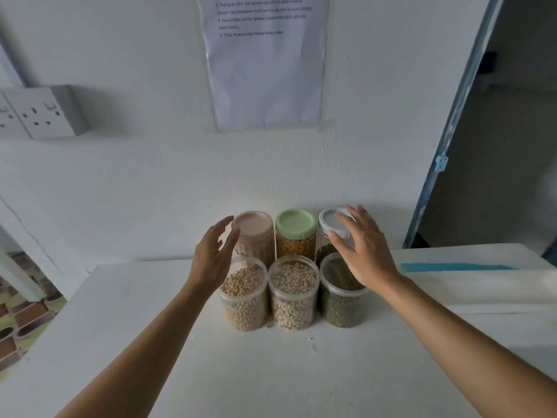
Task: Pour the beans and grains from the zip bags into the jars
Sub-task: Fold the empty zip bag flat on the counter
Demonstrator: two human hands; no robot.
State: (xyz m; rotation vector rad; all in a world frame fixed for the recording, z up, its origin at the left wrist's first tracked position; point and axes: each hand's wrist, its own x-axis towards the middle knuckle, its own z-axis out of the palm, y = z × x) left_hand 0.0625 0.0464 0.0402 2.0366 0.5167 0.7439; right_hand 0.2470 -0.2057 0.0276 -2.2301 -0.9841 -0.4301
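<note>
Jars (294,267) stand in two rows of three on my white table (271,372), close to the far wall and touching or nearly touching one another. The far row is the pink-lidded jar (254,236) on the left, the green-lidded jar (296,233) of orange-yellow kernels in the middle, and the white-lidded jar (331,224) on the right. In the near row, the soybean jar (244,300) is on the left, a jar of pale speckled beans (294,300) is in the middle, and the jar of green mung beans (342,306) is on the right. I cannot tell whether the near three carry clear lids.

My left hand (214,254) is held edge-on with its fingers straight, just left of the pink lid and above the soybean jar, gripping nothing. My right hand (358,251) is spread palm down over the white lid and the mung bean jar, its fingers loose and holding nothing. Whether either hand touches a jar, I cannot tell.

On the wall hang a printed sheet (262,61) and, to the left, a double socket (39,116). A blue tape strip (452,267) lies on the surface to the right.
</note>
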